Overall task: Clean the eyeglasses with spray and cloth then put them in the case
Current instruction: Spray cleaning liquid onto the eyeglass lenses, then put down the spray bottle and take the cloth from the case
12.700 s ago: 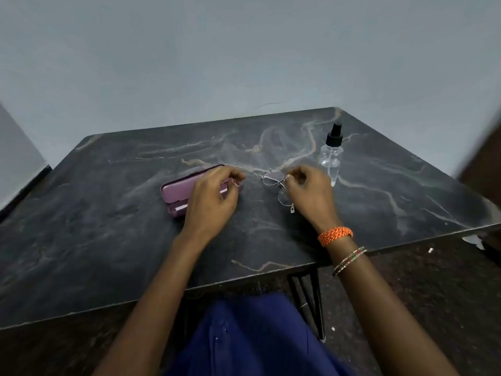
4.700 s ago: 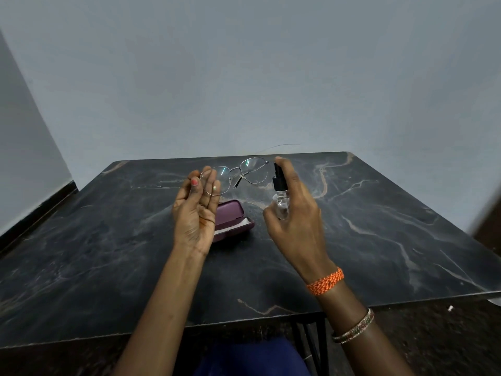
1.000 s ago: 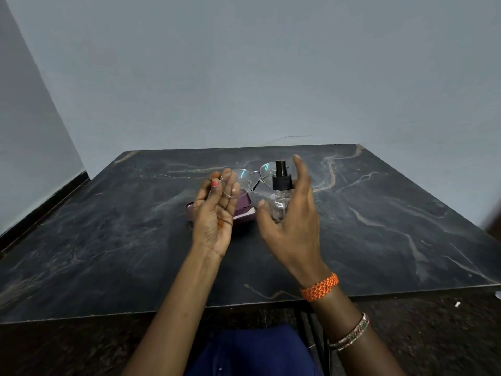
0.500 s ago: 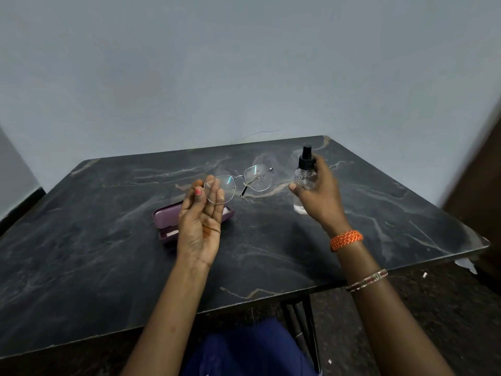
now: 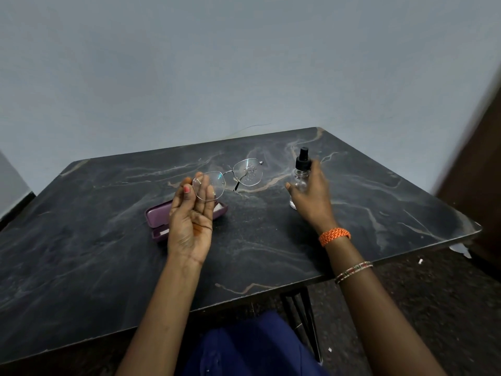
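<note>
eyeglasses (image 5: pixel 233 178) with wet drops on one lens are up in the air, pinched in the left hand (image 5: pixel 191 218), above the open purple case (image 5: pixel 158 221). right hand (image 5: pixel 311 198) wraps around the clear spray bottle (image 5: pixel 299 177) standing on the dark marble table (image 5: pixel 81 253).

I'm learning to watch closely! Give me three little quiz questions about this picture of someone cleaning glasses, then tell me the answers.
1. True or false: the purple case on the table is open.
2. Which hand holds the glasses? A) left hand B) right hand
3. Fill in: the right lens of the glasses has small ____ on it.

Key
1. True.
2. A. The right hand is at the spray bottle, which stands on the table.
3. Droplets.
</note>
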